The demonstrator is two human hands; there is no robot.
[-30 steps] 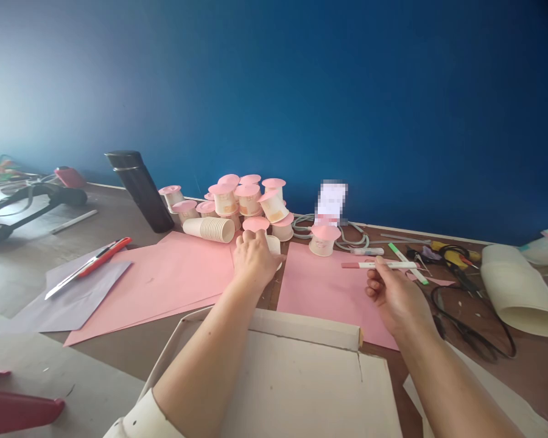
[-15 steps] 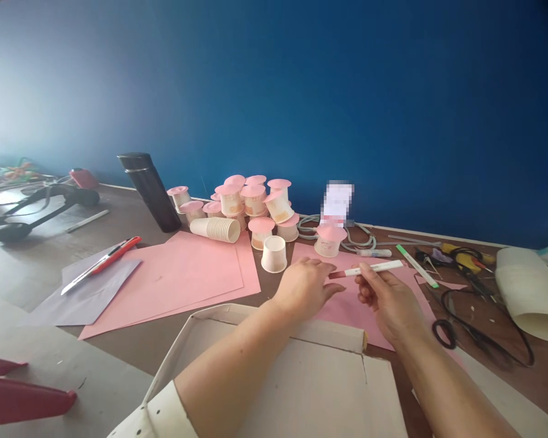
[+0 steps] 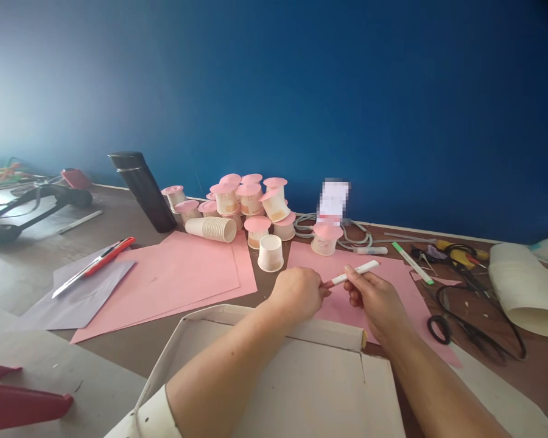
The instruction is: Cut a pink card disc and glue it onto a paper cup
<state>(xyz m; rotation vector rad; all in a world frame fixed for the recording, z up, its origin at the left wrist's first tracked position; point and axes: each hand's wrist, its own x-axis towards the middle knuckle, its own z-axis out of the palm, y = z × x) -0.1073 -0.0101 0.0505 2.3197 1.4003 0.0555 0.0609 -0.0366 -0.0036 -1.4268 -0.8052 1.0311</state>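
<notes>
A white marker pen [image 3: 363,267] with a reddish-brown end is held between my two hands over a pink sheet [image 3: 347,310]. My left hand [image 3: 299,294] is closed round the reddish-brown end. The white barrel is pinched between the thumb and fingers of my right hand [image 3: 377,298]. Just beyond my left hand stands a plain white paper cup [image 3: 271,253]. A paper cup with a pink disc on top [image 3: 327,237] stands behind the marker. More cups with pink discs [image 3: 251,198] are piled to the left, beside a nested stack of cups [image 3: 211,229] on its side.
A white cardboard tray [image 3: 301,383] lies below my forearms. Left are pink sheets [image 3: 182,274], a red utility knife [image 3: 95,266] and a black flask [image 3: 144,191]. Right are a green-and-white marker [image 3: 412,263], black-handled scissors [image 3: 439,329] and large stacked cups [image 3: 525,292].
My left hand has closed on the reddish-brown end of the marker, its fingers open before. The right hand has brought the marker left and slightly down. The view has shifted slightly.
</notes>
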